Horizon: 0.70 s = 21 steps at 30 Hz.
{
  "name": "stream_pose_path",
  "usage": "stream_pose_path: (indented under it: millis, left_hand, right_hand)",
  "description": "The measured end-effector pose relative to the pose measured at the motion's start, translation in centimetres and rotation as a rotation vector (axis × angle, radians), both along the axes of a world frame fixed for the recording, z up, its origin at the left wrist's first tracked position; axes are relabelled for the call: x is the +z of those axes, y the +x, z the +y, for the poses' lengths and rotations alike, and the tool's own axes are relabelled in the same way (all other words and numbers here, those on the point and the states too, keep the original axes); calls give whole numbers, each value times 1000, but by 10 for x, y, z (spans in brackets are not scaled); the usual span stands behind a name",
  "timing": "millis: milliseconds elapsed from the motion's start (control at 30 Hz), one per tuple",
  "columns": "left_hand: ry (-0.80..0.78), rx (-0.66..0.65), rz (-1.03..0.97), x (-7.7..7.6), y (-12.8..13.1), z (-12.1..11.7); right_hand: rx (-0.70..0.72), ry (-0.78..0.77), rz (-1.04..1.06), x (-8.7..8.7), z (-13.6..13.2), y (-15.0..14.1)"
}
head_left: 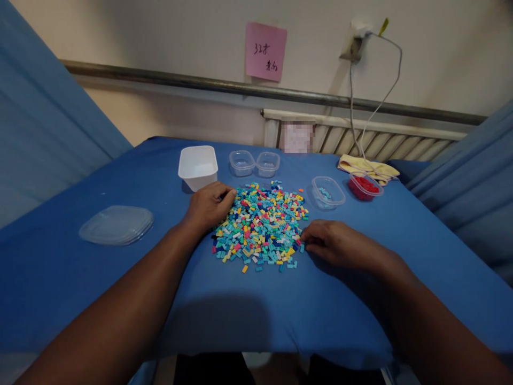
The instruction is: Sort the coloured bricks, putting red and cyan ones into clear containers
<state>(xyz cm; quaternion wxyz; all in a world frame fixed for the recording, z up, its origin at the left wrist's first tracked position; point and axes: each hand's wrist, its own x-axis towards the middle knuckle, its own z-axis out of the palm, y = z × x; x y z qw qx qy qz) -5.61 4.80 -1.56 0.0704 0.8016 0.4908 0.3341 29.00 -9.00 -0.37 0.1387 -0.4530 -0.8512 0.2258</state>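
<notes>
From here I can read handwriting on the pink note (266, 52) stuck to the wall (192, 32), toward twelve o'clock: a "32" followed by a character that looks like "才", with two more handwritten characters below it that I can't make out for certain. The paler paper (298, 137) on the radiator (336, 140), toward one o'clock, is pixelated, so I can't read anything on it.

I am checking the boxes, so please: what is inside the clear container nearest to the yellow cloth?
Inside the clear container are small red pieces, heaped together. The upper ones show; whatever lies deeper, and most of the bottom, is covered by them.
</notes>
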Motion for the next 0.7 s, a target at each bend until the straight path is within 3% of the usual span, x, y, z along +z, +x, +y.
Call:
stream_pose_path:
  millis: [300,433,700]
  left_hand:
    - [7,5,4,-2,0,1]
    - [7,-6,5,-2,0,1]
    - [7,-5,14,-1,0,1]
  right_hand:
    - [14,178,-131,6,-4,1]
    - [67,146,-53,9,-7,-4]
    - [105,74,-108,13,-12,-12]
